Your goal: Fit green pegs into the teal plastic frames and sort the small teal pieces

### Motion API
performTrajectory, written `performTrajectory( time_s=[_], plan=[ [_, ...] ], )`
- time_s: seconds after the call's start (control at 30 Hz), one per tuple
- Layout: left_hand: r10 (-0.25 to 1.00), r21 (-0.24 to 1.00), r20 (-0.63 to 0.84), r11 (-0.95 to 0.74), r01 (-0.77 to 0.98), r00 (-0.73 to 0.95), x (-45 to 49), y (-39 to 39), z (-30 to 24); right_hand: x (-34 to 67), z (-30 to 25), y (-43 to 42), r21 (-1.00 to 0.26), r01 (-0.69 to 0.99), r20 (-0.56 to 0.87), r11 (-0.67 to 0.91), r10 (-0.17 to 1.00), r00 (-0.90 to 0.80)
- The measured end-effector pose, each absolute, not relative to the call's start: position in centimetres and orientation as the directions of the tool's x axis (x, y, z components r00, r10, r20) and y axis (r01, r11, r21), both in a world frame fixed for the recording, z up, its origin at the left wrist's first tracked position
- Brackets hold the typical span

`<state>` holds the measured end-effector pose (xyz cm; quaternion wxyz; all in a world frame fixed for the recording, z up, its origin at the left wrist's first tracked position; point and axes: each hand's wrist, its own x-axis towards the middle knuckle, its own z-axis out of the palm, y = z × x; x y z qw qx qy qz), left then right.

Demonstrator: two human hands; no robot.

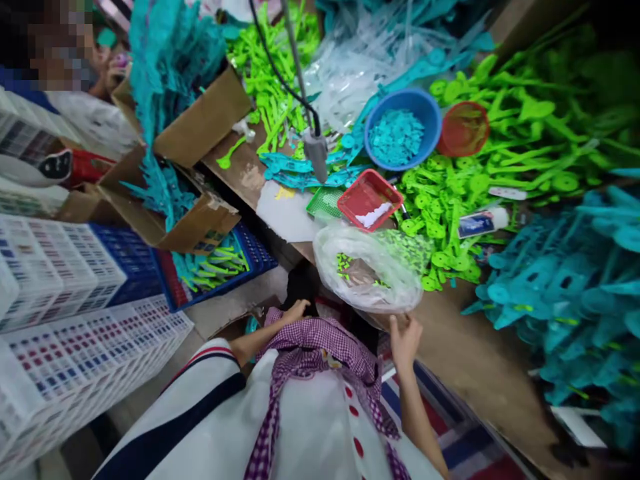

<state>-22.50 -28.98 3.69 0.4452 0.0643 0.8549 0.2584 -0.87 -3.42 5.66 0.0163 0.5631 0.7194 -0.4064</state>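
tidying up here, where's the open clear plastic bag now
In the head view, the bag lies right of centre on the brown table, between the red rectangular plastic basket and the right hand.

Cluttered workroom with a brown table (465, 353)
White lattice crates (95, 360) line the left side beside a pale grey floor (213, 310); open cardboard boxes (203, 127) sit between them and the table, and the light fades at upper right.
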Motion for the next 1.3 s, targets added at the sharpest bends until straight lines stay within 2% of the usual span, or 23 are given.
performTrajectory(
  time_s=[0.1, 0.2, 0.27, 0.33, 0.43, 0.57, 0.73, 0.83, 0.93, 1.0, 1.07, 1.13, 1.17, 1.23, 1.3],
  plan=[
    [0.356, 0.572, -0.598, 0.817, -0.071, -0.719, -24.8, -26.0, 4.5, -3.5, 4.9, -1.9, -0.587, 0.807, -0.399, -0.064, 0.89, -0.22],
    [0.421, 0.691, -0.419, 0.722, 0.018, -0.805, -28.1, -20.1, 5.2, -6.2, 4.3, -0.6, -0.621, 0.766, -0.429, -0.17, 0.891, -0.15],
    [0.485, 0.725, -0.387, 0.686, 0.066, -0.784, -29.4, -16.3, 6.2, -6.9, 5.1, -0.4, -0.655, 0.713, -0.482, -0.249, 0.865, -0.141],
    [0.55, 0.716, -0.425, 0.691, 0.105, -0.719, -29.5, -13.9, 7.7, -7.0, 6.9, -0.7, -0.708, 0.647, -0.487, -0.282, 0.859, -0.158],
    [0.662, 0.77, -0.42, 0.622, 0.142, -0.62, -27.6, -12.1, 10.3, -7.3, 10.5, -1.6, -0.821, 0.519, -0.391, -0.238, 0.897, -0.208],
    [0.81, 0.953, -0.221, 0.298, 0.057, -0.543, -24.3, -9.0, 13.9, -10.0, 14.2, -1.1, -0.921, 0.359, -0.252, -0.15, 0.933, -0.258],
    [0.817, 0.998, -0.069, 0.059, -0.035, -0.573, -23.7, -3.2, 19.0, -13.1, 17.2, 1.4, -0.977, 0.189, -0.147, -0.097, 0.951, -0.273],
    [0.78, 0.996, -0.04, -0.021, -0.089, -0.624, -24.3, -0.9, 21.7, -14.1, 18.8, 2.2, -0.99, 0.095, -0.124, -0.1, 0.946, -0.299],
    [0.778, 0.994, -0.05, -0.022, -0.107, -0.626, -24.2, -0.9, 23.2, -13.9, 20.1, 1.7, -0.993, 0.056, -0.119, -0.106, 0.909, -0.4],
    [0.837, 0.983, -0.135, 0.045, -0.18, -0.531, -24.0, -2.5, 23.2, -12.8, 20.5, 0.6, -0.991, 0.053, -0.13, -0.119, 0.874, -0.469],
    [0.91, 0.962, -0.226, 0.154, -0.224, -0.346, -24.0, -5.0, 23.0, -11.2, 20.4, -0.6, -0.988, 0.07, -0.154, -0.138, 0.844, -0.513],
    [0.948, 0.964, -0.247, 0.22, -0.15, -0.202, -24.3, -7.7, 22.7, -9.6, 19.8, -1.4, -0.984, 0.082, -0.178, -0.159, 0.821, -0.542],
    [0.957, 0.974, -0.227, 0.219, -0.063, -0.183, -24.5, -9.0, 22.7, -8.9, 19.5, -1.7, -0.983, 0.084, -0.185, -0.166, 0.82, -0.541],
    [0.963, 0.968, -0.14, 0.183, 0.173, -0.232, -25.2, -10.8, 22.5, -7.8, 18.8, -1.9, -0.974, 0.068, -0.222, -0.216, 0.845, -0.487],
    [0.962, 0.912, -0.05, 0.153, 0.381, -0.267, -25.6, -11.7, 21.8, -7.2, 18.4, -2.0, -0.944, 0.033, -0.308, -0.328, 0.842, -0.442]
  ],
)
